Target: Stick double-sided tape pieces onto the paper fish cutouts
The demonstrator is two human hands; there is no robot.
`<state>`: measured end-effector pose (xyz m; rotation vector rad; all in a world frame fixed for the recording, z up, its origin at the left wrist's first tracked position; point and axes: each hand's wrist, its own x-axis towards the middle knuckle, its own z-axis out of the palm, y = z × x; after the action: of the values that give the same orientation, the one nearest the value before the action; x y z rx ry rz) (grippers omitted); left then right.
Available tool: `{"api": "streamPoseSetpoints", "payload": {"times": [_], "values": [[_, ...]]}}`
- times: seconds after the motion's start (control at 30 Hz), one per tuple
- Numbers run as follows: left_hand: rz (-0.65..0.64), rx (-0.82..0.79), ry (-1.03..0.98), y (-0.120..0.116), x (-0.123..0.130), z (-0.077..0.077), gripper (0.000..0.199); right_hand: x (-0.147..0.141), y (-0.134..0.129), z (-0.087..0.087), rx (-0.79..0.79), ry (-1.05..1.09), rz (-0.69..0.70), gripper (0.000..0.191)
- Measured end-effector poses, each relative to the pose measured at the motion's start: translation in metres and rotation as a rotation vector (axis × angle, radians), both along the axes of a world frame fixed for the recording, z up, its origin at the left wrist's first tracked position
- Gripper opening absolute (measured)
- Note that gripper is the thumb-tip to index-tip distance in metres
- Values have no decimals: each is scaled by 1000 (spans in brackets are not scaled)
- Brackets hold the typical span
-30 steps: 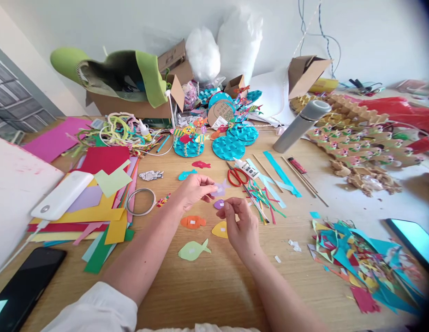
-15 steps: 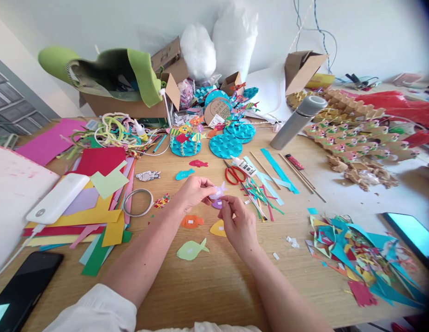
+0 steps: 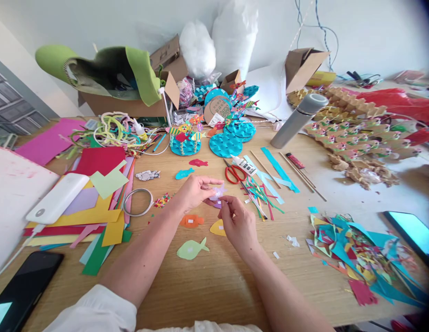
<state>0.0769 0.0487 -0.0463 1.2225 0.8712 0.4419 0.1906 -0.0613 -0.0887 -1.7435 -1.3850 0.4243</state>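
Note:
A pale lavender paper fish (image 3: 219,190) is held up between my two hands, over the middle of the table. My left hand (image 3: 195,193) pinches it from the left, with the index finger stretched out above it. My right hand (image 3: 238,219) has its thumb and index finger closed at the fish's lower right edge. Partly hidden beneath lies a purple paper piece. Nearby on the wood are an orange paper fish (image 3: 191,221), a yellow one (image 3: 217,227) partly behind my right hand, and a light green one (image 3: 192,249), each with a small white patch.
Blue (image 3: 184,173) and red paper fish (image 3: 198,163) lie farther back. Red scissors (image 3: 234,174), a white glue bottle (image 3: 245,165) and thin paper strips are right of my hands. A tape roll (image 3: 138,203) and coloured paper sit left. Paper scraps (image 3: 360,253) and a grey flask (image 3: 297,121) stand right.
My left index finger has straightened and extended to the right above the lavender fish. My right hand has hardly moved.

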Motion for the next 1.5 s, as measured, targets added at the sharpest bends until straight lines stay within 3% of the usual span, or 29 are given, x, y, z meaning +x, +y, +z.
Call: {"api": "streamPoseSetpoints", "payload": {"times": [0.1, 0.27, 0.53, 0.8, 1.5], "values": [[-2, -13, 14, -1, 1, 1, 31, 0, 0, -1, -7, -2, -5, 20], [-3, 1, 10, -1, 0, -2, 46, 1, 0, -2, -22, -1, -14, 20], [-1, -8, 8, -2, 2, -1, 13, 1, 1, -2, -43, -3, -25, 20], [0, 65, 80, 0, 1, -4, 15, 2, 0, -3, -52, -19, -15, 21], [39, -43, 63, -3, 5, 1, 14, 3, 1, -4, -79, -55, -5, 20]]}}
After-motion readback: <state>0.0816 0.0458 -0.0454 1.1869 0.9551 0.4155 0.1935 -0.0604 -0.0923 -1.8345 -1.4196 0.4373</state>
